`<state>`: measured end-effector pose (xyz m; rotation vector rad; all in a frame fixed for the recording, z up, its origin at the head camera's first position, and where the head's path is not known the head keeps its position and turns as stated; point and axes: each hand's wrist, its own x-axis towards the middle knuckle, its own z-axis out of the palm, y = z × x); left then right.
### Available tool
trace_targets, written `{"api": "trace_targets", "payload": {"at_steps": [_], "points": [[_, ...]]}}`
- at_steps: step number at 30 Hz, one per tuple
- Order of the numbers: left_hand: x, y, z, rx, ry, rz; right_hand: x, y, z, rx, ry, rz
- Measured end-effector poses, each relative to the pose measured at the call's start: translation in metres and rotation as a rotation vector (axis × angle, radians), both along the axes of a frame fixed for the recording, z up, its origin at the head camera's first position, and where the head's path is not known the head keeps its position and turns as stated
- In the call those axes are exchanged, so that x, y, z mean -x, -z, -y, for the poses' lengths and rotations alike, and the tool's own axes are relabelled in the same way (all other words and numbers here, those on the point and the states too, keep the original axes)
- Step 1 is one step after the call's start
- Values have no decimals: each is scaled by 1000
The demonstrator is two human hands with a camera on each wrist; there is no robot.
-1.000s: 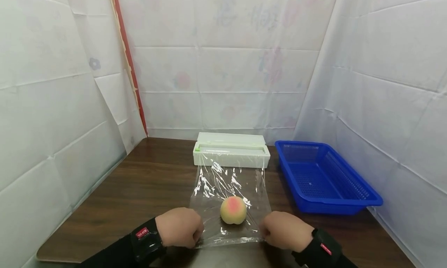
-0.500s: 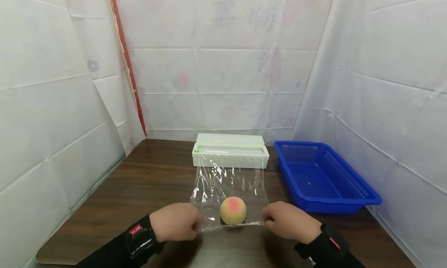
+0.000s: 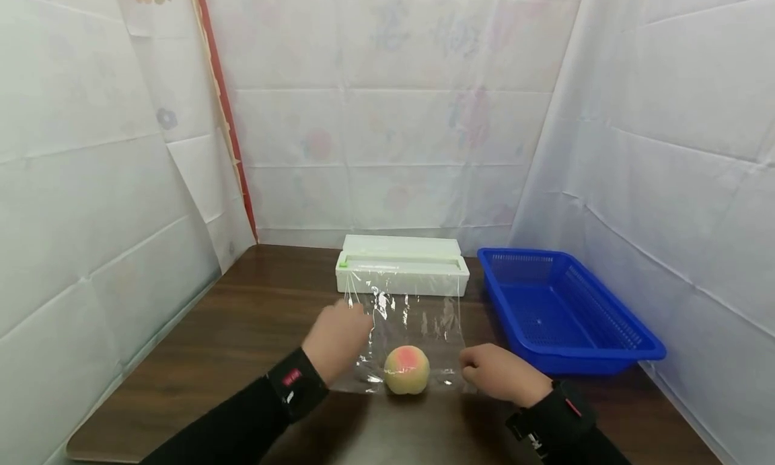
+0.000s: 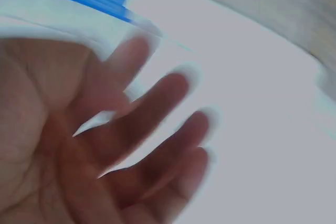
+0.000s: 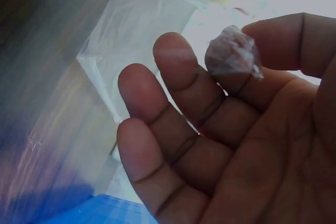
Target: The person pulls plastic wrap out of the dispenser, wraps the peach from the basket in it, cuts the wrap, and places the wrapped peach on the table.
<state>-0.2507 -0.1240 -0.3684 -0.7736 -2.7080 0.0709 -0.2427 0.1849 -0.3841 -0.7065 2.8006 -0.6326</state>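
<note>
Left hand (image 3: 340, 337) is off the film's near-left corner, now farther up its left edge toward the white box (image 3: 402, 247); fingers loosely spread, blurred, nothing seen in them. Right hand (image 3: 502, 374) keeps a pinch on the clear film (image 3: 424, 317), thumb to forefinger. Peach (image 3: 407, 369) sits between the hands at the film's near edge; over or under it, can't tell. Likely meaning: film steadied from one side only, left hand free.
</note>
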Motion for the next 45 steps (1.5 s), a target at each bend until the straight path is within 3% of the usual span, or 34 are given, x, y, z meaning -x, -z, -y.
{"api": "trace_targets", "payload": {"at_steps": [2, 4, 7, 10, 15, 22, 24, 28, 30, 32, 34, 36, 39, 45], "points": [[-5, 3, -19, -23, 99, 18, 2, 1, -1, 11, 2, 12], [-7, 5, -33, -56, 216, 115, 3, 0, -2, 29, 9, 20], [-2, 10, -44, -29, 288, 151, 6, -1, -3, 65, 27, 40], [5, 14, -43, -27, 301, 144, 8, 0, -1, 79, 42, 55], [15, 15, -35, -125, 344, 227, 14, 1, 4, 25, 100, 5], [26, 11, -30, -290, 268, 341, 28, -3, 10, -17, 133, -90], [28, 10, -29, -310, 263, 361, 27, -7, 11, 13, 177, -165], [31, 10, -29, -326, 259, 389, 14, -19, 20, 117, 253, -414], [35, 10, -29, -329, 240, 408, 3, -23, 32, 172, 163, -530], [39, 8, -30, -335, 222, 425, -9, -25, 48, 195, 0, -587], [41, 5, -30, -348, 212, 437, -16, -22, 63, 161, -158, -581], [43, 2, -30, -359, 212, 447, -17, -16, 73, 110, -241, -563], [44, 2, -31, -379, 222, 460, -10, -4, 76, 67, -229, -546], [45, 11, -30, -396, 219, 472, 5, 11, 75, 132, -215, -565]]}}
